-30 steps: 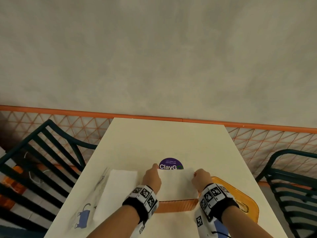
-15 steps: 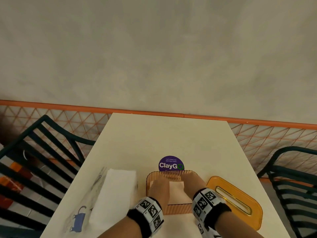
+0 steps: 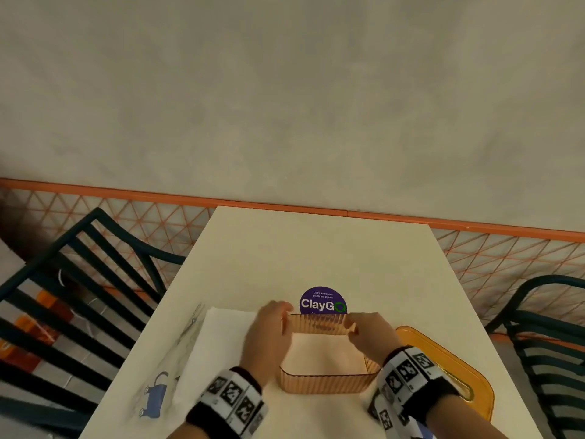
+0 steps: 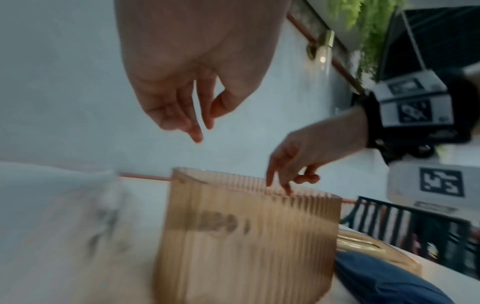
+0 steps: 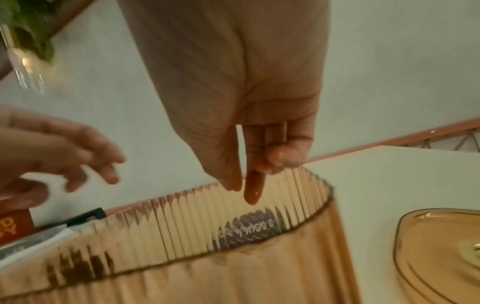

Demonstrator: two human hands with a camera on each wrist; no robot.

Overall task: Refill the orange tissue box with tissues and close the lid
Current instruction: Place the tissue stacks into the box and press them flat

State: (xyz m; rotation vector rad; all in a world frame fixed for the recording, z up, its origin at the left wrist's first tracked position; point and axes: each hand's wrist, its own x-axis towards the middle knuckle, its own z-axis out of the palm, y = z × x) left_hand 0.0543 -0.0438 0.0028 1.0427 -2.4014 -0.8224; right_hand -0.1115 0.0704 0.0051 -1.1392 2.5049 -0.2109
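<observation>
The orange ribbed tissue box (image 3: 326,383) stands open near the table's front edge, with a flat stack of tissues (image 3: 323,353) lying inside it. My left hand (image 3: 278,312) hovers at the box's far left corner; in the left wrist view its fingers (image 4: 197,127) hang loose above the box (image 4: 246,236) and hold nothing. My right hand (image 3: 353,324) is at the far right rim, with straight fingertips (image 5: 252,191) touching the inside of the far wall (image 5: 207,226). The orange lid (image 3: 424,343) lies flat to the right of the box.
A spare white tissue stack (image 3: 218,346) lies on its clear wrapper (image 3: 155,391) left of the box. A purple ClayGo sticker (image 3: 323,301) is stuck to the table (image 3: 316,248) just behind it. Dark slatted chairs (image 3: 79,280) (image 3: 544,343) flank the table.
A second ago both hands held a tissue stack over the box, then pushed it down inside. Now the tissues lie in the box and both hands have come up to its far rim.
</observation>
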